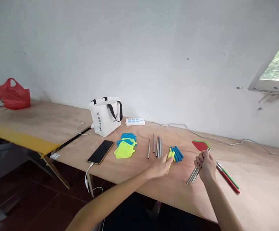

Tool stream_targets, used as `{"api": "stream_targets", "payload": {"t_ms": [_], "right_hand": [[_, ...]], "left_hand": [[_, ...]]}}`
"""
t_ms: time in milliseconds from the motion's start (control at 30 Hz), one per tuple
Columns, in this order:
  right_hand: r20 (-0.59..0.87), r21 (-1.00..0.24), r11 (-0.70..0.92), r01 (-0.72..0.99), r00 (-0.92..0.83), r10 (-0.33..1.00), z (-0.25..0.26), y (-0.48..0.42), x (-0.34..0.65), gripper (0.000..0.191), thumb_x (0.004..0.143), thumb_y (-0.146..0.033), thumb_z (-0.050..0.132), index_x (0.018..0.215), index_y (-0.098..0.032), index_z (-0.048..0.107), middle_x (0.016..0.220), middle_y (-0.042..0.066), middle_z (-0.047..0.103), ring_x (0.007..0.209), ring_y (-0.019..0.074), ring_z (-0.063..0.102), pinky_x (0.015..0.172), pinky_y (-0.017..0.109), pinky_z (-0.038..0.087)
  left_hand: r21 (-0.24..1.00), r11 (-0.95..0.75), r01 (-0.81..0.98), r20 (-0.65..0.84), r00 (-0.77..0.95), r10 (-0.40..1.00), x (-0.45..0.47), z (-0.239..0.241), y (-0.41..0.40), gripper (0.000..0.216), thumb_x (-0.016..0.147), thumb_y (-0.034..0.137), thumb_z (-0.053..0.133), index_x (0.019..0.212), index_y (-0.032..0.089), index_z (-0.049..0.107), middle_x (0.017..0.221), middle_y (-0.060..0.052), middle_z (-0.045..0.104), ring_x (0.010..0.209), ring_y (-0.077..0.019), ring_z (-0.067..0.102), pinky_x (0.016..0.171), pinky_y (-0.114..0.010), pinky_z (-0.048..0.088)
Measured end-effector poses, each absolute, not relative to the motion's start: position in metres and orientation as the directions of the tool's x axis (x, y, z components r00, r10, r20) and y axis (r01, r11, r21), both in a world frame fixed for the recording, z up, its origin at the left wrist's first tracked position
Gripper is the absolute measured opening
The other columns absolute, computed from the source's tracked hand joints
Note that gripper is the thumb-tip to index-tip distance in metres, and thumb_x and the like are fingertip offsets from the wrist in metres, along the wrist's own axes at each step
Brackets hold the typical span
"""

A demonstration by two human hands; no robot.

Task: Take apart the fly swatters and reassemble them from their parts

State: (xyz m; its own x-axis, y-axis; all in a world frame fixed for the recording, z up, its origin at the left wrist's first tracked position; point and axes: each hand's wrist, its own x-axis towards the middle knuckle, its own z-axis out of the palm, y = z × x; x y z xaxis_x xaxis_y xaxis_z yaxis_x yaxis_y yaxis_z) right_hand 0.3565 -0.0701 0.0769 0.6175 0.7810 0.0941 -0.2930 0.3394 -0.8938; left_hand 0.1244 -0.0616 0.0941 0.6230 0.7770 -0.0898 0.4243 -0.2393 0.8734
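Note:
My right hand (207, 166) is closed around several thin metal tubes (191, 177), their lower ends sticking out below the fist. Behind this hand lie a red fly swatter and a green one, with a red handle (228, 183) and a green handle (232, 180) reaching to the right. My left hand (162, 166) has its fingers closed on yellow handle grips (171, 154). Right beside them rest several blue handle grips (178, 154). Several more metal tubes (158, 147) lie left of the grips, and farther left is a stack of yellow swatter heads (124, 150) and blue swatter heads (128, 136).
A phone (101, 152) with a white cable lies near the table's front edge. Behind it stands a white bag (107, 118) with black handles. A power strip (135, 122) sits by the wall, its cord trailing right. A red plastic bag (14, 95) is on the left table.

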Motion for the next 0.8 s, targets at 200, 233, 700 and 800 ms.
{"api": "stream_targets", "payload": {"t_ms": [200,233,700,800], "right_hand": [[0.101,-0.919,0.29,-0.265,0.553,0.827,0.05,-0.068,0.349,0.049,0.079,-0.067,0.07,0.08,-0.024,0.046,0.052,-0.015,0.031,0.036,0.0025,0.023,0.03,0.011,0.02],[0.098,-0.924,0.28,-0.26,0.547,0.832,0.051,-0.067,0.347,0.051,0.078,-0.069,0.07,0.08,-0.024,0.046,0.051,-0.015,0.03,0.035,0.0025,0.022,0.03,0.011,0.02],[0.204,-0.978,0.209,-0.002,0.206,0.957,0.044,0.013,0.23,0.061,0.085,-0.082,0.046,0.095,-0.024,0.061,0.054,-0.006,0.05,0.041,0.0124,0.046,0.036,0.024,0.04],[0.326,-0.938,0.298,0.179,0.15,0.933,0.044,0.039,0.216,0.067,0.093,-0.078,0.031,0.116,-0.024,0.065,0.084,0.006,0.072,0.078,0.0244,0.071,0.067,0.039,0.06]], "left_hand": [[0.856,-0.193,0.479,-0.125,0.554,0.823,0.135,0.077,-0.022,0.076,0.1,0.056,0.041,0.155,0.008,0.02,0.064,0.003,0.064,0.048,-0.0165,0.051,0.056,-0.027,0.041],[0.871,-0.204,0.446,-0.085,0.546,0.833,0.129,0.074,-0.024,0.07,0.1,0.053,0.042,0.153,0.011,0.025,0.066,0.003,0.066,0.05,-0.016,0.053,0.058,-0.026,0.041],[0.732,-0.434,0.525,0.309,0.312,0.898,0.068,0.054,-0.042,0.026,0.102,0.035,0.043,0.096,0.021,0.063,0.1,-0.006,0.071,0.1,-0.0245,0.065,0.086,-0.034,0.047],[0.692,-0.424,0.584,0.278,0.327,0.903,0.057,0.046,-0.046,0.023,0.101,0.037,0.048,0.113,0.021,0.06,0.118,-0.009,0.067,0.115,-0.0278,0.06,0.097,-0.039,0.045]]}}
